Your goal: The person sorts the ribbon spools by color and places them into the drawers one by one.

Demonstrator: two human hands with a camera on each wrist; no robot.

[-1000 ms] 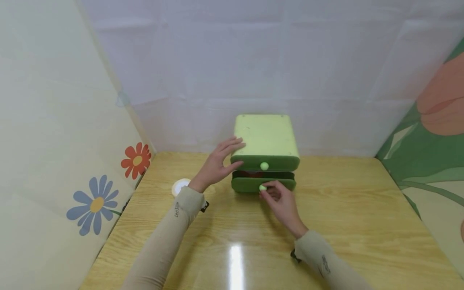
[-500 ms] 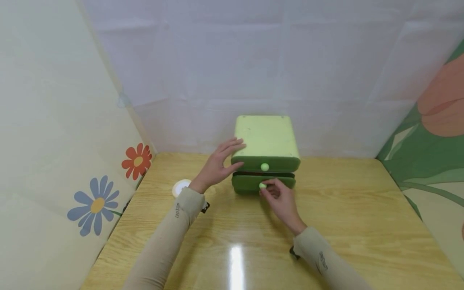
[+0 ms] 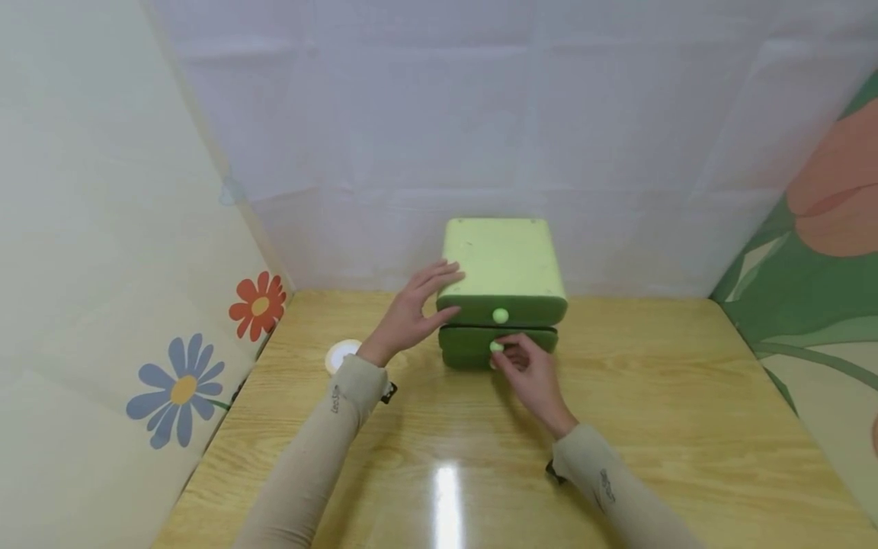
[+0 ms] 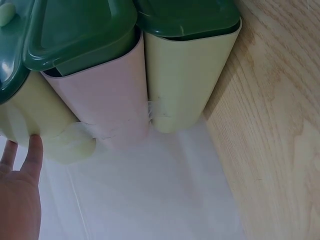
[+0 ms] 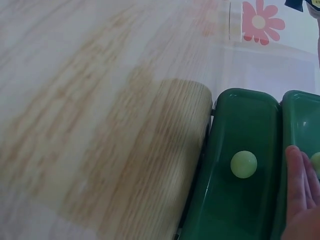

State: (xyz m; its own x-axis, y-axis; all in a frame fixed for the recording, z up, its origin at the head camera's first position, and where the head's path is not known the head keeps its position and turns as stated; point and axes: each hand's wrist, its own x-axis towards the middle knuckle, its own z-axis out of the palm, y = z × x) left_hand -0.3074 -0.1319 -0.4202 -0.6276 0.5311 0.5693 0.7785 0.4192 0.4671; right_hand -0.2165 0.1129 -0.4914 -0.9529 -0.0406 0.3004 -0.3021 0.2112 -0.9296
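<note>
A small drawer cabinet (image 3: 507,255) with a pale green top and dark green fronts stands against the back wall. Spread fingers of my left hand (image 3: 410,314) rest on its upper left edge, the thumb by the top drawer front. Below, my right hand (image 3: 538,377) pinches the pale round knob (image 3: 497,347) of the middle drawer (image 3: 461,337), now nearly flush. The top drawer's knob (image 3: 501,315) is untouched. In the left wrist view, a pink middle tier (image 4: 105,95) shows between yellowish ones. The right wrist view shows the lowest drawer front (image 5: 240,205) with its own knob.
A white round disc (image 3: 339,354) lies on the wooden table (image 3: 658,396), partly hidden by the left wrist. A pale wall sheet (image 3: 411,114) hangs right behind the cabinet. Flower-printed panels (image 3: 181,389) border both sides of the table.
The middle drawer has slid inward, pushed by my right hand on its knob; the dark gap with something red inside has narrowed to a thin line. My left hand has stayed put.
</note>
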